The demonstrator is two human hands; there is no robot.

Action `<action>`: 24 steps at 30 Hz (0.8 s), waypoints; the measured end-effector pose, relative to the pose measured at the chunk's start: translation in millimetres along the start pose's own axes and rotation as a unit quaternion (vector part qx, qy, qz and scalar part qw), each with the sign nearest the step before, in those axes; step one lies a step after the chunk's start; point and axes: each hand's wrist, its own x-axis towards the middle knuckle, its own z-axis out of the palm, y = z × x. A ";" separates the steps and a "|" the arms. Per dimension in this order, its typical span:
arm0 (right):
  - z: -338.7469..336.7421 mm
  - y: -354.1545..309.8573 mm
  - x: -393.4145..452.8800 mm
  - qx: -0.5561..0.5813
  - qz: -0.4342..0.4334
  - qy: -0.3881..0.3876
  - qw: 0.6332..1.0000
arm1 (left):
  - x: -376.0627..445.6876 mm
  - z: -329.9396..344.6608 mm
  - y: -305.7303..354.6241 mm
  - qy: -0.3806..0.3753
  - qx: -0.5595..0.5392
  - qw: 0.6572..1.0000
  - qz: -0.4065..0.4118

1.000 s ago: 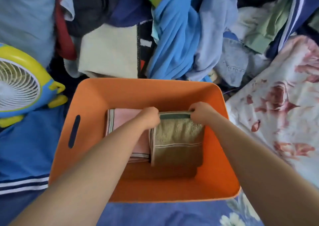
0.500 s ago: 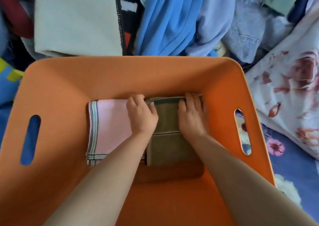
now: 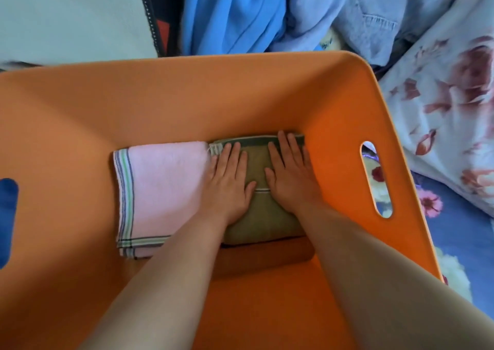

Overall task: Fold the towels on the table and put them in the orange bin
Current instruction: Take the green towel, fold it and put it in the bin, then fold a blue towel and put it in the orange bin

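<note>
The orange bin (image 3: 187, 95) fills most of the head view. On its floor lie two folded towels side by side: a pink towel (image 3: 163, 189) with striped edges on the left and an olive-green towel (image 3: 263, 221) on the right, against the far right wall. My left hand (image 3: 227, 184) and my right hand (image 3: 290, 178) both rest flat on the green towel, palms down, fingers spread and pointing away from me. Neither hand grips anything. My forearms hide the near edges of both towels.
Behind the bin lies a heap of laundry: a pale cream cloth (image 3: 69, 15), a bright blue garment (image 3: 230, 13) and light blue denim (image 3: 374, 18). A floral sheet (image 3: 449, 103) lies to the right. The bin's right handle slot (image 3: 375, 178) shows the floral fabric beneath.
Both hands let go of the green towel's far edge, lowered it to the bin floor and now lie flat on it. The view has moved closer to the bin.
</note>
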 end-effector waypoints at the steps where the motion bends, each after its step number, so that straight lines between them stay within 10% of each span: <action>1: -1.3 -0.6 0.2 -0.001 -0.001 -0.006 1.000 | -0.2 -2.2 -0.1 -0.008 -0.001 1.000 -0.002; 9: -51.7 -17.3 -16.8 0.058 0.034 -0.042 0.997 | -14.9 -57.5 13.9 -0.067 -0.002 0.997 -0.029; 24: -255.0 -34.2 -220.0 0.029 -0.065 0.137 0.988 | -169.3 -277.4 112.5 0.078 0.066 0.993 -0.060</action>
